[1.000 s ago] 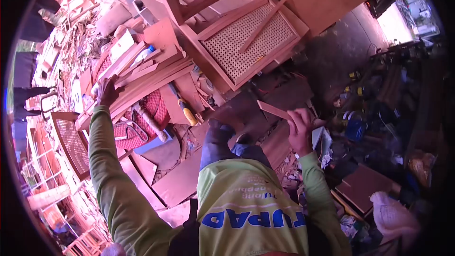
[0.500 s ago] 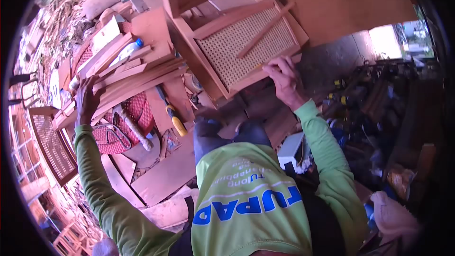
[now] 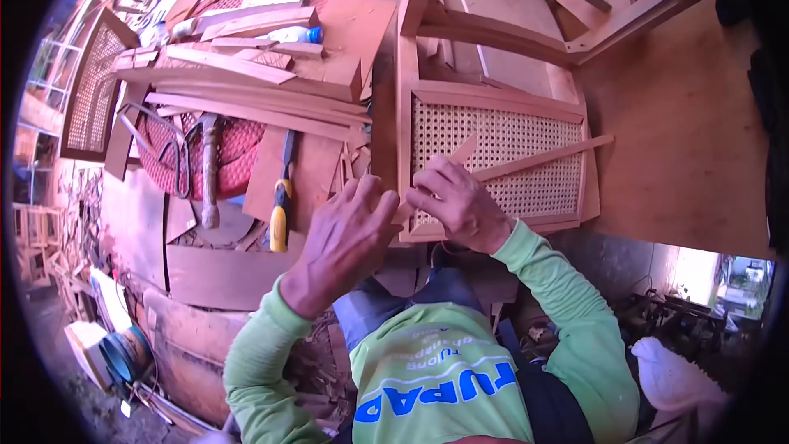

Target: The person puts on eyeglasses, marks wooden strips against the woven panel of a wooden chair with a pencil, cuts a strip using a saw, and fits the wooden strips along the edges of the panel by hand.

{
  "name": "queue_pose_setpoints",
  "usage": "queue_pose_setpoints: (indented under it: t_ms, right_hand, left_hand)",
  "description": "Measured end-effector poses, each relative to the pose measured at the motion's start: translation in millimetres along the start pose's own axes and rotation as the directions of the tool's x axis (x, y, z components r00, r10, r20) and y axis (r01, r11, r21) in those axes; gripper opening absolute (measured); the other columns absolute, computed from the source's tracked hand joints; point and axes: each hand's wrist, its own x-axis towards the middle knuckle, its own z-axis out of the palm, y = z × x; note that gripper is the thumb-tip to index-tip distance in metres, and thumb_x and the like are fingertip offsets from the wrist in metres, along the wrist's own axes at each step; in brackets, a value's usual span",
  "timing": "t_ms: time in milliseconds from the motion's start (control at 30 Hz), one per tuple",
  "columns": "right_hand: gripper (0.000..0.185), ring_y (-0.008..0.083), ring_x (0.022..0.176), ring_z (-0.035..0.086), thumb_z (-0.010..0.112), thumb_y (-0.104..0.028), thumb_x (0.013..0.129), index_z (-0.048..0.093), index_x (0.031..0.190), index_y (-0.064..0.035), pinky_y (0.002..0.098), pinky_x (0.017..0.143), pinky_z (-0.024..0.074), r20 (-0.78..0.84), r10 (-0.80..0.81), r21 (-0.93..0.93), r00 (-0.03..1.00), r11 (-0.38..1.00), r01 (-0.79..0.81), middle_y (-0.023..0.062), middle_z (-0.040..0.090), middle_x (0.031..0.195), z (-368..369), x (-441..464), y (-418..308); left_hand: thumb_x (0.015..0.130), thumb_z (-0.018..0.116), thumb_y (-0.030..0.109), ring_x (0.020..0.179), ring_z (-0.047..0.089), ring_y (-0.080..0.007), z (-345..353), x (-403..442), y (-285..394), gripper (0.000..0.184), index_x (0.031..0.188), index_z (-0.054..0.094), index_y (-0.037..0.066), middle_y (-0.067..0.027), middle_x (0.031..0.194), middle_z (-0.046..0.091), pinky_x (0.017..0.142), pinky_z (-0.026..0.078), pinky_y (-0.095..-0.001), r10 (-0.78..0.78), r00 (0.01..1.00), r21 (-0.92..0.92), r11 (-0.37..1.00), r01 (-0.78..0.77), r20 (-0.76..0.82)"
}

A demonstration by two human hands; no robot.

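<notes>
Centrally, the right hand (image 3: 460,197) pinches a strip (image 3: 468,150), its lower end by the left hand (image 3: 345,226). At two o'clock, a stick (image 3: 538,160) crosses the cane seat (image 3: 526,127); at nine, a hammer (image 3: 209,173); at eleven, a bottle (image 3: 296,34).

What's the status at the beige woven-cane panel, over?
Left hand near corner of panel, grip unclear. Right hand pinching short pale wooden strip. Possibly in the way: long light-brown wooden strip lying across panel.
</notes>
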Motion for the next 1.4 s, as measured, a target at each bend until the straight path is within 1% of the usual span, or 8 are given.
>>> queue_pose_setpoints:
  t_ms: [67, 133, 300, 400, 533, 633, 767, 1400]
  right_hand:
    - [0.029, 0.0348, 0.115, 0.062, 0.068, -0.013, 0.089, 0.073, 0.116, -0.001, 0.0473, 0.097, 0.0577, 0.058, -0.013, 0.094, 0.998, 0.996, 0.008, 0.0115, 0.062, 0.114, -9, -11, -2]
    - [0.03, 0.0335, 0.113, 0.062, 0.066, -0.015, 0.09, 0.071, 0.114, 0.0014, 0.0454, 0.096, 0.0572, -0.005, -0.127, 0.093, 0.992, 0.988, 0.127, 0.0121, 0.062, 0.113, -5, -18, 10]
    - [0.037, 0.0336, 0.116, 0.062, 0.065, -0.02, 0.091, 0.072, 0.119, 0.0021, 0.046, 0.1, 0.0555, -0.012, -0.188, 0.19, 0.982, 0.964, 0.187, 0.0132, 0.064, 0.116, -9, -43, 29]
    - [0.033, 0.0358, 0.116, 0.063, 0.067, -0.016, 0.095, 0.073, 0.122, 0.0008, 0.0481, 0.101, 0.0551, -0.193, -0.185, 0.095, 0.964, 0.974, 0.206, 0.015, 0.064, 0.119, -11, -47, 43]
    - [0.035, 0.0359, 0.116, 0.063, 0.08, -0.006, 0.089, 0.074, 0.123, -0.0016, 0.0481, 0.104, 0.055, -0.341, 0.018, -0.002, 0.94, 1.0, -0.02, 0.0146, 0.064, 0.122, -27, -38, 89]
    - [0.037, 0.034, 0.116, 0.062, 0.086, -0.003, 0.083, 0.078, 0.119, -0.0062, 0.0471, 0.104, 0.0551, -0.335, 0.137, 0.049, 0.932, 0.991, -0.128, 0.0116, 0.065, 0.121, -9, -31, 146]
    - [0.026, 0.0328, 0.113, 0.062, 0.087, -0.004, 0.083, 0.079, 0.108, -0.0067, 0.0456, 0.104, 0.0555, -0.29, 0.191, 0.129, 0.938, 0.979, -0.159, 0.0085, 0.066, 0.114, 23, -28, 197]
    - [0.005, 0.0303, 0.101, 0.061, 0.078, -0.001, 0.089, 0.075, 0.089, -0.0051, 0.0457, 0.084, 0.0568, -0.424, 0.178, 0.081, 0.888, 0.984, -0.159, 0.0066, 0.062, 0.097, 48, -26, 201]
  left_hand:
    - [0.092, 0.081, 0.02, 0.1, 0.066, -0.0365, 41, -15, 17, 0.027, 0.111, 0.066, 0.008, -0.0132, 0.107, 0.062, 0.081, 0.056, -0.0476, -0.103, 0.992, -0.007, 0.995, 0.103, 0.074]
    - [0.094, 0.079, 0.021, 0.098, 0.067, -0.0373, 53, -9, 46, 0.023, 0.108, 0.064, 0.008, -0.0137, 0.104, 0.062, 0.08, 0.056, -0.049, -0.257, 0.966, -0.045, 0.965, 0.258, 0.028]
    - [0.096, 0.072, 0.014, 0.093, 0.066, -0.0378, 94, -3, 85, 0.018, 0.108, 0.063, 0.004, -0.0162, 0.101, 0.061, 0.078, 0.055, -0.0524, -0.395, 0.91, -0.013, 0.918, 0.397, -0.124]
    - [0.096, 0.071, 0.012, 0.092, 0.066, -0.039, 136, -8, 72, 0.02, 0.114, 0.064, 0.005, -0.0169, 0.102, 0.062, 0.079, 0.055, -0.0519, -0.381, 0.902, -0.022, 0.923, 0.385, -0.205]
    - [0.1, 0.067, 0.011, 0.09, 0.066, -0.0386, 145, 4, 67, 0.028, 0.127, 0.065, 0.005, -0.0178, 0.101, 0.062, 0.079, 0.056, -0.0503, -0.395, 0.862, 0.014, 0.907, 0.42, -0.317]
    - [0.103, 0.064, 0.011, 0.09, 0.066, -0.036, 144, 20, 66, 0.036, 0.139, 0.063, 0.008, -0.017, 0.099, 0.06, 0.075, 0.057, -0.0488, -0.408, 0.837, 0.003, 0.898, 0.439, -0.366]
    - [0.104, 0.064, 0.012, 0.09, 0.066, -0.0358, 161, 31, 53, 0.037, 0.141, 0.063, 0.01, -0.017, 0.099, 0.06, 0.075, 0.056, -0.0495, -0.406, 0.836, 0.074, 0.884, 0.462, -0.37]
    - [0.099, 0.068, 0.009, 0.09, 0.068, -0.0391, 180, 48, 37, 0.047, 0.146, 0.065, 0.011, -0.0207, 0.101, 0.061, 0.075, 0.058, -0.0494, -0.463, 0.791, 0.035, 0.855, 0.518, -0.4]
